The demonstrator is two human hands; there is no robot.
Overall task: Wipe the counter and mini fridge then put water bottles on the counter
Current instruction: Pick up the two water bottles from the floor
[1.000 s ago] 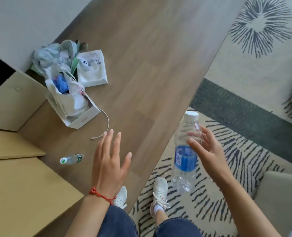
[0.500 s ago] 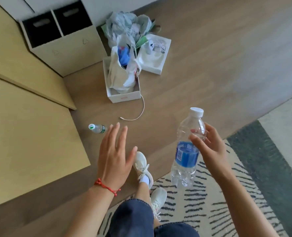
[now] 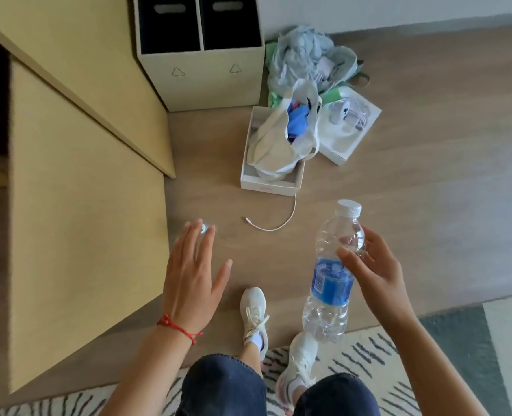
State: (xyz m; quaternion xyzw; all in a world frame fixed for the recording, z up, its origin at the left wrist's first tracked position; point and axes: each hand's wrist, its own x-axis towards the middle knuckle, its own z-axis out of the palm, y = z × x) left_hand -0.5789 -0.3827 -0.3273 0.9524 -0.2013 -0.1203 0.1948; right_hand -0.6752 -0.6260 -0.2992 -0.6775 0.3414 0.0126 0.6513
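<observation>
My right hand [image 3: 375,271] grips a clear water bottle [image 3: 331,283] with a blue label and a white cap, upright above the wood floor. My left hand [image 3: 191,277] is spread flat, fingers straight, and holds nothing. Just past its fingertips a small second bottle [image 3: 206,228] lies on the floor, mostly hidden by my fingers. To the left stands the tan wooden counter [image 3: 77,223], seen from above.
A beige two-slot bin [image 3: 206,76] stands at the wall. A white box [image 3: 271,183] holding a plastic bag, crumpled bags [image 3: 308,52], a second white box [image 3: 349,130] and a white cable [image 3: 274,223] lie on the floor. A striped rug [image 3: 369,355] lies under my feet.
My view has swung left and forward toward the counter and bin. My left hand now covers the small floor bottle. The right hand holds the blue-label bottle as before.
</observation>
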